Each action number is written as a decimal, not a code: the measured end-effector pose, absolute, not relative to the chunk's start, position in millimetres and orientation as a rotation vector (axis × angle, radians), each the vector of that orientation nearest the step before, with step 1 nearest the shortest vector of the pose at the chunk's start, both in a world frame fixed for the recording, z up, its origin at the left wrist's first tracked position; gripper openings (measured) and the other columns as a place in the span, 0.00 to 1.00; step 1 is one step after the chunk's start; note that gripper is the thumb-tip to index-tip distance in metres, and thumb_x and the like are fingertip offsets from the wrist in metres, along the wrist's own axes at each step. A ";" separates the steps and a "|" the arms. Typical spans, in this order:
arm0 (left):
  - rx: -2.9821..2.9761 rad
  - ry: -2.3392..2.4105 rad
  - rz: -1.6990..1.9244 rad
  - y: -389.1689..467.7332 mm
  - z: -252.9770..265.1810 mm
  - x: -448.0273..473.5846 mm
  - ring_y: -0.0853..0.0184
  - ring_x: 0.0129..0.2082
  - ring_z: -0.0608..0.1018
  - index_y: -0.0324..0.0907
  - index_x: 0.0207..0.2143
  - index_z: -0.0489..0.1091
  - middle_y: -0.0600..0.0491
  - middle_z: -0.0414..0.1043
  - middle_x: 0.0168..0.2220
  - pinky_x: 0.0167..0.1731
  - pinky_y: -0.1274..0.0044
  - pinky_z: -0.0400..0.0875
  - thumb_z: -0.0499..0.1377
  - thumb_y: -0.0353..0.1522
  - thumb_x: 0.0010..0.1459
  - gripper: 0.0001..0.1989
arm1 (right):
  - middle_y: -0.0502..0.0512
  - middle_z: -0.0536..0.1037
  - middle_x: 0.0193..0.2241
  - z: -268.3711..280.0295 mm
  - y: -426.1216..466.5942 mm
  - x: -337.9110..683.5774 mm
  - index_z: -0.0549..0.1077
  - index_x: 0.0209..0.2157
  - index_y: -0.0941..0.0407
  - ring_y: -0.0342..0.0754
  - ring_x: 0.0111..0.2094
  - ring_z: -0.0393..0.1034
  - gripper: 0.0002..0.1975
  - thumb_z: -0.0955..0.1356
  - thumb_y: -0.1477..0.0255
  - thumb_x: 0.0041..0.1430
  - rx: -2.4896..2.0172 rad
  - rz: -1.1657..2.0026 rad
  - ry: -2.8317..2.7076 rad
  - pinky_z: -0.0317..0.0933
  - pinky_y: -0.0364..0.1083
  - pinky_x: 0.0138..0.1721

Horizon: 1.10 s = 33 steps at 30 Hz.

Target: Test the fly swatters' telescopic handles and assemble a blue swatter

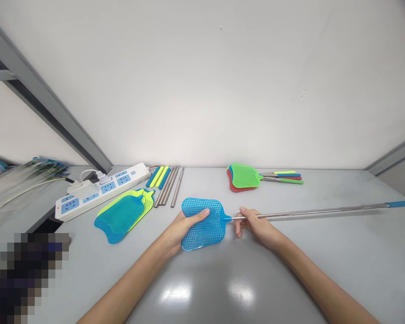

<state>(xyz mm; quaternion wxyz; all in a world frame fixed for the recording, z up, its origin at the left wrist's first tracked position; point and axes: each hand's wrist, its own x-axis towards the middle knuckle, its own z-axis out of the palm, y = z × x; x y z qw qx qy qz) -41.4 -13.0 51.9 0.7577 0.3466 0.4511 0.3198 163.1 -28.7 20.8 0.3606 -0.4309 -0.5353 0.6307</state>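
A blue fly swatter (203,229) with a long extended metal rod and a blue grip at its far right end spans my two hands. My left hand (182,227) pinches the perforated head, thumb on top and fingers hidden beneath. Close to the head's neck, my right hand (251,222) is closed around the thin rod with its fingers curled. Left of my hands lie loose swatter heads, a blue one (119,218) over yellow-green ones (148,200). Behind them are several metal rods (168,186) and blue and yellow grips (158,177).
At the back lies a stack of swatters with rods and grips, a green one (246,176) on top. A white power strip (103,189) with plugs and cables stands at the left. Beyond the table's left edge are plastic-wrapped items (37,180). A wall (202,90) rises behind the grey table (340,265).
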 end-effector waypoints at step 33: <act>0.801 1.089 0.701 -2.1 62.2 -56.1 0.58 0.35 0.75 0.38 0.38 0.66 0.45 0.73 0.36 0.35 0.69 0.71 0.62 0.36 0.42 0.20 | 0.47 0.58 0.07 22.9 -31.2 166.8 0.62 0.08 0.58 0.44 0.15 0.63 0.28 0.54 0.61 0.57 -0.926 1.809 -1.153 0.54 0.45 0.24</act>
